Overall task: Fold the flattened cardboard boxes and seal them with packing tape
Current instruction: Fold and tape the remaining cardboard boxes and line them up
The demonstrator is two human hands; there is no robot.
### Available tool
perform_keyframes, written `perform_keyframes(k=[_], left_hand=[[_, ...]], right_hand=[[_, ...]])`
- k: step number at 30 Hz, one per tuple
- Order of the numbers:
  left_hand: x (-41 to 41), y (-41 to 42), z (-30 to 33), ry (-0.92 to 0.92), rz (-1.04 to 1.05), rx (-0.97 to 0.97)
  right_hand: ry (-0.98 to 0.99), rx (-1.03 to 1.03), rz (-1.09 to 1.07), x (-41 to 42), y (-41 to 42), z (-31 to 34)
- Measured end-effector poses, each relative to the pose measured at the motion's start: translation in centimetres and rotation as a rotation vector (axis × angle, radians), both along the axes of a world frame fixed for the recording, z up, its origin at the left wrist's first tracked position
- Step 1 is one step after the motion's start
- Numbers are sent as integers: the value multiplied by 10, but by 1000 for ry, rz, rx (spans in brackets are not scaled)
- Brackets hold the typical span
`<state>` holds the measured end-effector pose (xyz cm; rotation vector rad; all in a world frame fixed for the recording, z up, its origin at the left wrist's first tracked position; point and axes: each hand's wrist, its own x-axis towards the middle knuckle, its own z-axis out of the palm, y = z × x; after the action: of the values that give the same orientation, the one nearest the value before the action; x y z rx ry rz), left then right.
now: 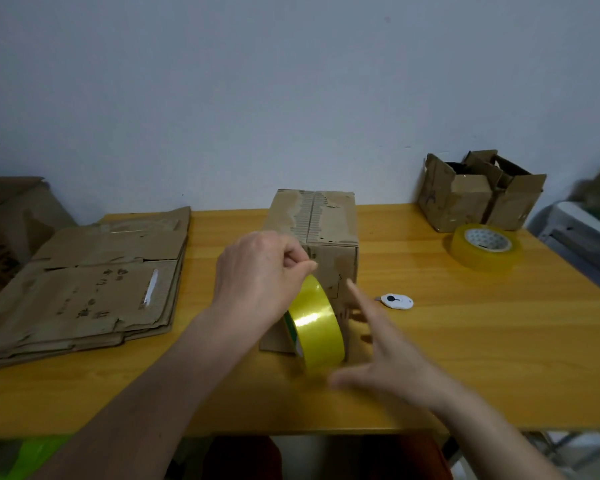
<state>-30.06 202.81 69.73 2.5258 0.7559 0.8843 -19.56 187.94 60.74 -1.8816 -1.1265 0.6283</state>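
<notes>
A folded box (321, 237) stands near the middle of the yellow table (465, 358), its top flaps closed along a centre seam where the paper skin is torn away and the corrugation shows.

The left hand (260, 275) is in front of the box's near face, fingers curled, thumb and forefinger pinched together at the top of a tape roll (314, 323). Whether they grip the roll's rim or a loose tape end cannot be told. The roll stands on edge against the near face of the box, its glossy yellow band facing the viewer.

The right hand (385, 355) is blurred, palm towards the roll, fingers spread and straight, holding nothing; it lies just right of the roll and does not clearly touch it.

A stack of flattened boxes (94, 282) lies on the left part of the table, well apart from the folded box. A small white cutter (396, 301) rests on the table just right of the box. A second roll (486, 247) lies flat near the far right edge, and behind it, against the wall, stand two open, battered boxes (478, 192).
</notes>
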Motion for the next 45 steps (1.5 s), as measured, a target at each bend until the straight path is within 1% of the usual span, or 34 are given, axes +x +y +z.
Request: perform_keyframes(k=[1, 3, 5, 7, 10, 12, 13, 14, 17, 18, 21, 23, 24, 25, 26, 28, 29, 31, 33, 36, 37, 39, 40, 41, 43, 45], left_hand=[[1, -3, 0, -17, -5, -8], [6, -7, 1, -60, -25, -37], [10, -9, 2, -125, -56, -100], [12, -10, 4, -207, -87, -224], [12, -9, 12, -386, -132, -518], [12, -8, 17, -528, -184, -798], [12, -7, 18, -578, -207, -927], [12, -7, 19, -609, -221, -1035], [10, -2, 15, -678, -255, -1278], [10, 1, 13, -701, -272, -1327], [10, 1, 7, -751, -324, -1434], [11, -1, 2, -770, -327, -1484], [11, -1, 0, -775, -308, -1485], [10, 1, -4, -767, -262, -1443], [10, 5, -9, -733, -187, -1344], [9, 13, -23, -635, -40, -1082], [9, 15, -29, -598, 10, -981], [10, 17, -37, -558, 64, -847], [8, 22, -36, -540, 124, -802], [2, 38, -32, -550, 222, -805], [1, 41, -33, -520, 213, -801], [1, 44, -36, -461, 173, -817], [3, 44, -37, -450, 164, -827], [6, 45, -38, -451, 164, -835], [10, 47, -38, -466, 173, -837], [14, 50, -39, -476, 188, -836]], right_hand=[[44, -26, 25, -6, 0, -12], [107, 32, -32, -20, 6, -30], [190, 169, -154, -27, 15, -42], [304, 345, -267, -29, 23, -46], [450, 622, -400, -25, 32, -42], [585, 791, -431, -21, 35, -33], [624, 828, -437, -19, 36, -28], [626, 841, -443, -18, 37, -23], [453, 858, -471, -11, 36, -10], [417, 871, -481, -9, 37, -7], [419, 895, -545, -7, 41, -4], [410, 840, -568, -8, 45, -9], [393, 808, -567, -8, 46, -11], [355, 791, -560, -8, 44, -11], [260, 785, -558, -6, 40, -9], [-55, 794, -544, 2, 31, -1], [-213, 796, -515, 7, 27, 2], [-433, 768, -449, 14, 22, 5], [-561, 699, -419, 21, 18, 7], [-867, 507, -479, 42, 5, 3], [-875, 470, -474, 51, 0, -2], [-674, 479, -492, 54, -4, -7], [-612, 514, -499, 55, -6, -8], [-616, 544, -490, 54, -6, -8], [-728, 531, -426, 55, -10, -6], [-855, 474, -394, 59, -14, -1]])
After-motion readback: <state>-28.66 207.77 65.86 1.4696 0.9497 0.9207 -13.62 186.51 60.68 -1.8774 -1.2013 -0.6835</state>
